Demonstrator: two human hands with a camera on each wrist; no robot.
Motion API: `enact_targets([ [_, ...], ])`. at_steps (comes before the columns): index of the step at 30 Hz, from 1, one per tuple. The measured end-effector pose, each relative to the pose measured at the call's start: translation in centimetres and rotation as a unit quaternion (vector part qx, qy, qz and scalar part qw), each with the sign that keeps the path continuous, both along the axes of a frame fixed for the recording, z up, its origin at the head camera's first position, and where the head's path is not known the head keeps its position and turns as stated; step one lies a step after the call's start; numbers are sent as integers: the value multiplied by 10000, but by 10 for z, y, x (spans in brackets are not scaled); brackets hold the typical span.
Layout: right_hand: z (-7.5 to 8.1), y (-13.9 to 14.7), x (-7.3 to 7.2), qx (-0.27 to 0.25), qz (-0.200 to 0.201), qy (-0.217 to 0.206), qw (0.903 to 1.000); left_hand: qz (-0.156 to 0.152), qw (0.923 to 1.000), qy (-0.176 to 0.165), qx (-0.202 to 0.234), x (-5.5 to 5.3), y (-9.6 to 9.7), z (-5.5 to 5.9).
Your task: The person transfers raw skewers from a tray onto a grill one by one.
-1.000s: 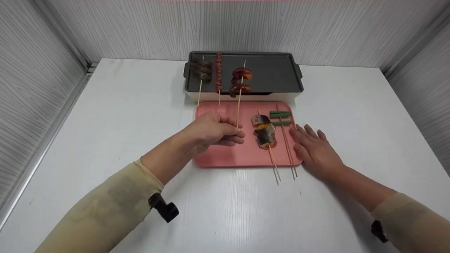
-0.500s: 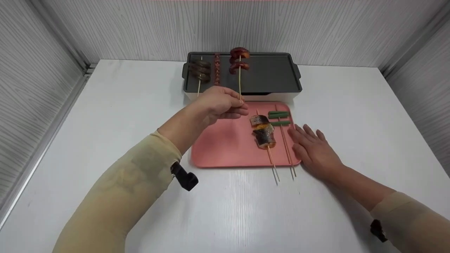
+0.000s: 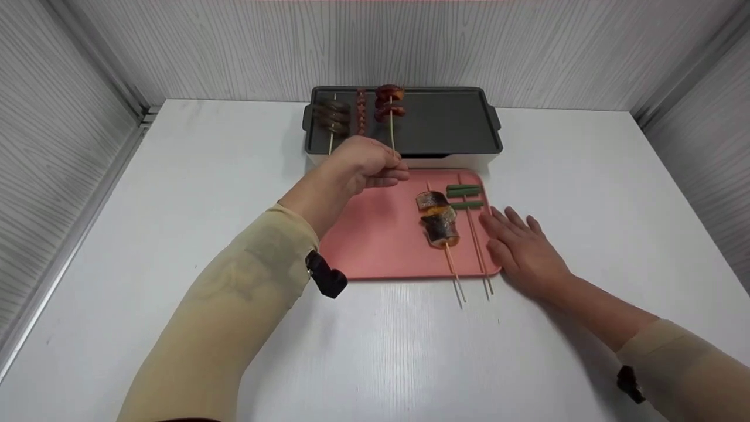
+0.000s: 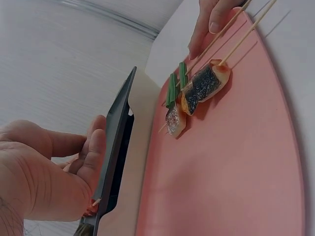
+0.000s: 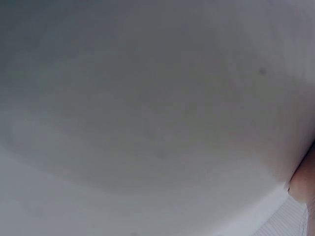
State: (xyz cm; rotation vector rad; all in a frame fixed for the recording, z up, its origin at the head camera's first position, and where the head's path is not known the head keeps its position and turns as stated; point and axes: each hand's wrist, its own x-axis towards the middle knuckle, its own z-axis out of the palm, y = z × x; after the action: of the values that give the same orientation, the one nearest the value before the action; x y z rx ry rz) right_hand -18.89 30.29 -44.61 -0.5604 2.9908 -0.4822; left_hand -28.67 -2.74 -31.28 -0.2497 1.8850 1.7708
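Note:
My left hand (image 3: pixel 370 163) pinches the lower end of a bamboo skewer of glossy dark-red pieces (image 3: pixel 389 110). In the head view its food end overlaps the dark griddle plate (image 3: pixel 454 126), right of a thin red skewer (image 3: pixel 361 108). From the left wrist, the left hand (image 4: pixel 59 167) hides most of the held skewer. Flat on the white table, my right hand (image 3: pixel 527 255) has its fingers spread at the right edge of the pink tray (image 3: pixel 375 252). On that tray lie a fish skewer (image 3: pixel 439 227) and a green vegetable skewer (image 3: pixel 464 192).
A skewer of brown coiled pieces (image 3: pixel 332 116) lies at the griddle's left end. The tray sits directly in front of the griddle's pale base (image 3: pixel 474 161). Both tray skewers have stick ends jutting past its front edge. Grained panels (image 3: pixel 410 41) enclose the table.
My left hand has carried the dark-red skewer away from me, from over the tray to over the griddle, then slightly left and lower. The right hand has stayed in place.

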Motion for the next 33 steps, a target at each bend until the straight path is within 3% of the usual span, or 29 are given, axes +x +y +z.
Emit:
enact_targets([
  [14, 0, 0, 1, -127, 57, 75, 9999, 114, 9994, -299, -112, -4, 4, 3],
  [33, 0, 0, 1, -143, 5, 44, 9999, 330, 9988, -360, -84, -3, 4, 0],
])
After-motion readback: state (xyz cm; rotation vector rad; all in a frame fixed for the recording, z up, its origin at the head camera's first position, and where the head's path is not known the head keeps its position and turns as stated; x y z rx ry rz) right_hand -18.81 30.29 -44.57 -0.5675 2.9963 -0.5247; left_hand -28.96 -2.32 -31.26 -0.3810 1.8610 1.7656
